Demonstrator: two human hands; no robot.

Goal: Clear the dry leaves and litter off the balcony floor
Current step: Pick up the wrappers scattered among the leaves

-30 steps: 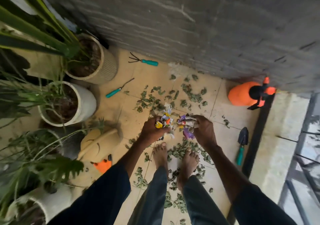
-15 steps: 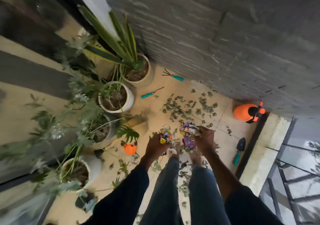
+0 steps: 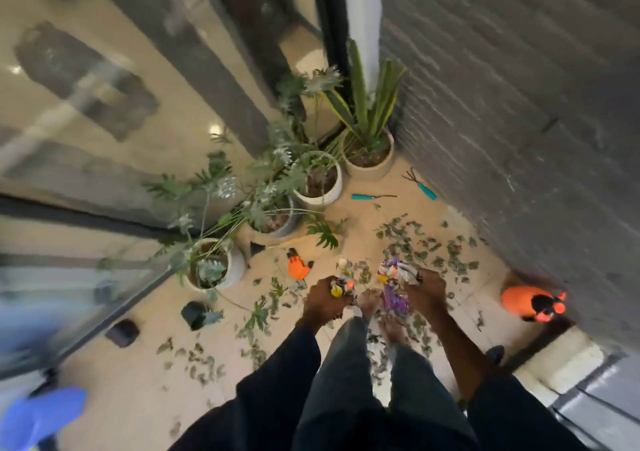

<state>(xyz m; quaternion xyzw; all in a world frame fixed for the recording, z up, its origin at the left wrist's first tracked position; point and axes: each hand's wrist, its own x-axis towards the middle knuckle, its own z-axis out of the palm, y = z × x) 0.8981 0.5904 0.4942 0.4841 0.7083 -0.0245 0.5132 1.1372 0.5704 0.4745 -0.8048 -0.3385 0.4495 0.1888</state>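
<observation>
My left hand [image 3: 325, 300] grips a bunch of crumpled wrappers [image 3: 343, 279], yellow, white and orange. My right hand [image 3: 427, 289] grips a second bunch of wrappers [image 3: 393, 284], purple and white, with a strip hanging down. Both hands are held up in front of me above my bare feet [image 3: 372, 303]. Dry green leaves [image 3: 426, 246] lie scattered over the beige tiled floor [image 3: 138, 391], thickest by the grey wall and around my feet.
Several potted plants [image 3: 317, 182] line the glass door on the left. An orange glove [image 3: 298, 266], two teal-handled tools [image 3: 370, 196] and an orange sprayer [image 3: 530, 301] lie on the floor. A blue object [image 3: 41, 416] sits at the bottom left.
I have risen from a crouch to standing, and the view has swung left, showing more of the plants and the glass door. Both hands came up still holding the wrappers.
</observation>
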